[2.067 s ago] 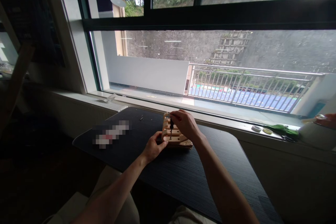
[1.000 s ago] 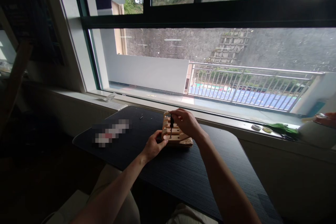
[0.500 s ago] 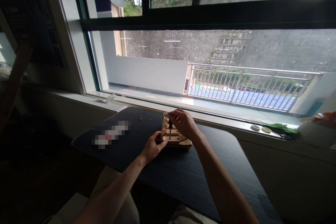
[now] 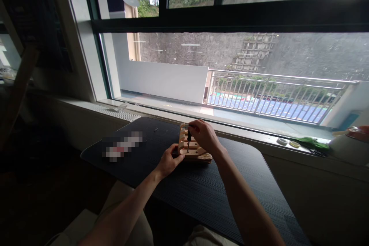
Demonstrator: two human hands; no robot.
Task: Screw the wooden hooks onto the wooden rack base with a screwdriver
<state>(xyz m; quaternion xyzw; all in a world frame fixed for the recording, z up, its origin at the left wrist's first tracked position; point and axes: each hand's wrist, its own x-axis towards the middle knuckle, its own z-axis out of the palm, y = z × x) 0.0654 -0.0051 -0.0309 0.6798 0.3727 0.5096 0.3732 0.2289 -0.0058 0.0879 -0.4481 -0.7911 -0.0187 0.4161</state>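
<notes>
On the dark table, a light wooden slatted piece (image 4: 190, 153) with curved ends and dark holes lies near the far edge. My right hand (image 4: 203, 134) is closed on the black handle of a screwdriver (image 4: 189, 138), held upright above it. The screwdriver's tip meets the nearest slat by a small hole or screw; which one is too small to tell. My left hand (image 4: 170, 158) grips the left front corner of the wooden piece, thumb in front and fingers at its side. Part of the wood is hidden behind my right hand.
The black table (image 4: 201, 188) stands against a window sill. Small bits of hardware (image 4: 156, 129) lie at its far left, near a pixelated patch. White and yellow tape rolls (image 4: 281, 141) and a green bundle (image 4: 313, 144) sit on the sill at right, near another person's hand (image 4: 361, 132).
Both hands keep their hold, the screwdriver still upright at the same slat. The whole view has shifted slightly. At the right edge, the other person's hand has moved a little.
</notes>
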